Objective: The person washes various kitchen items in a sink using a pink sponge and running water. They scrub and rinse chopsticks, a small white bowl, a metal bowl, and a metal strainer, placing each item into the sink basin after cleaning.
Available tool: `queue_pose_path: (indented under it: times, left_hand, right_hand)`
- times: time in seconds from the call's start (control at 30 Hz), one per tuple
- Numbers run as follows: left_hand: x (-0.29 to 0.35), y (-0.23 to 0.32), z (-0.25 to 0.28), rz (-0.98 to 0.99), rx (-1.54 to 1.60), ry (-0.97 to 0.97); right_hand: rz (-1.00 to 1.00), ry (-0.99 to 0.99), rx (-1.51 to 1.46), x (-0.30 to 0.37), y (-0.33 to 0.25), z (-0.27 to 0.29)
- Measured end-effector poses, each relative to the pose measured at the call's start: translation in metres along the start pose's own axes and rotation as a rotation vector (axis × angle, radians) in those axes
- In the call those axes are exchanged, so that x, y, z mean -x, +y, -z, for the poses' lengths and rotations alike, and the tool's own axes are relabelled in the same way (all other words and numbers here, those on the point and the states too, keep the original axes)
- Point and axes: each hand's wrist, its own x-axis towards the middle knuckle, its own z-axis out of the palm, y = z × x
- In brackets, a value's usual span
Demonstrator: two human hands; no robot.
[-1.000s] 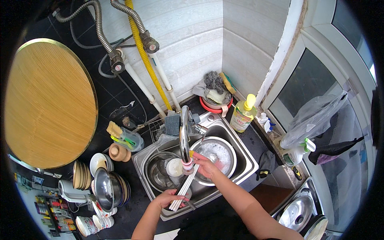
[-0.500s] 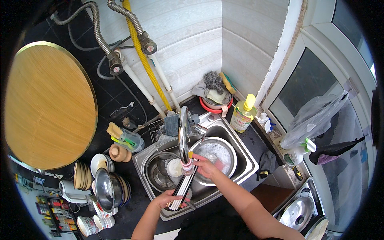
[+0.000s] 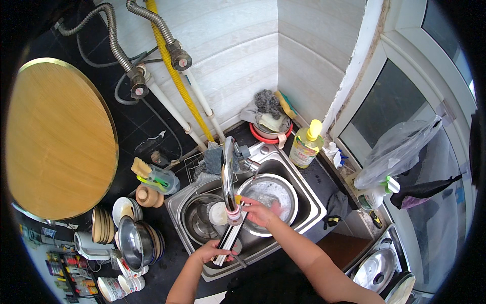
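A bundle of black and white chopsticks [image 3: 232,238] slants over the sink, just beneath the faucet [image 3: 229,177]. My left hand [image 3: 211,251] is closed around its lower end. At the upper end, the fingers of my right hand [image 3: 259,213] close on the chopsticks, partly hidden behind the faucet's mouth. A small yellow piece [image 3: 238,199] shows by my right fingertips; its kind is unclear. Below my right hand sits a steel basin [image 3: 293,202] with sudsy water. A metal pot [image 3: 186,223] containing a white bowl [image 3: 217,214] stands in the sink's left side.
Stacked bowls [image 3: 132,243] and a wooden jar [image 3: 148,195] line the counter at left. Behind the sink are a red-rimmed bowl [image 3: 276,141] with scrubbers and a yellow-capped soap bottle [image 3: 306,146]. A spray bottle [image 3: 372,196] stands at right. A round wooden board [image 3: 61,142] stands far left.
The view has shifted slightly. Both hands keep their hold on the chopsticks, and the right hand's position at their upper end is nearly the same.
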Motion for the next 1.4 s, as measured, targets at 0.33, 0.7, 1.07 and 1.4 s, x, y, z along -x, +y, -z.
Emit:
queue_pose_path:
  times: [0.33,0.7,1.07,1.4]
  left_hand:
    - [-0.005,0.005,0.002,0.005,0.037,0.030]
    - [-0.023,0.023,0.003,-0.065,-0.060,-0.004]
    - [-0.038,0.048,-0.001,-0.050,0.080,-0.139]
    - [-0.057,0.058,0.008,-0.126,-0.037,-0.161]
  right_hand:
    - [0.082,0.135,-0.085,-0.008,0.004,0.002]
    - [-0.074,0.119,0.066,-0.003,0.004,-0.016]
    - [0.062,0.205,0.264,0.000,-0.020,-0.032]
    - [0.132,0.255,0.350,-0.002,-0.039,-0.055]
